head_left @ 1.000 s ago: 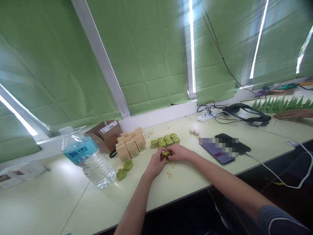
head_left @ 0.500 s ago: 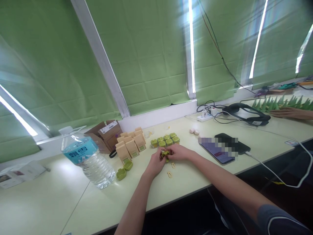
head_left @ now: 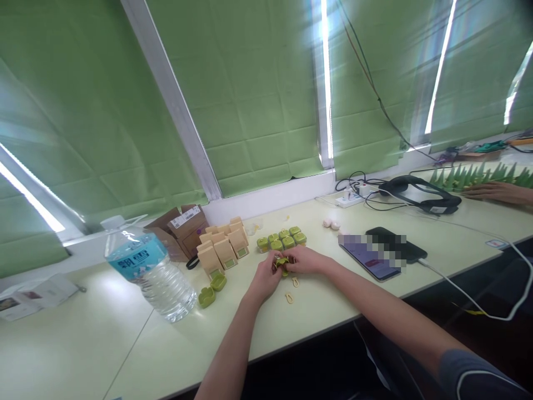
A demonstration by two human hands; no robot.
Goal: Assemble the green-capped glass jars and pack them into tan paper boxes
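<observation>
Scarcely anything moves from the earlier frame: I watch left hand (head_left: 268, 272) and right hand (head_left: 307, 260) pinch a green lid-like piece (head_left: 283, 263) between them; nearby green-lidded boxes (head_left: 287, 242) look closed, two yellow loops (head_left: 291, 300) remain loose.

Seven green-lidded containers (head_left: 288, 242); two yellow loops (head_left: 287, 298); one water bottle (head_left: 152, 272).

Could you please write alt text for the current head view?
A person's left hand and right hand hold a small green piece at a pale table. Green-lidded containers stand just beyond, two yellow loops lie nearer, and a water bottle is at left.
</observation>
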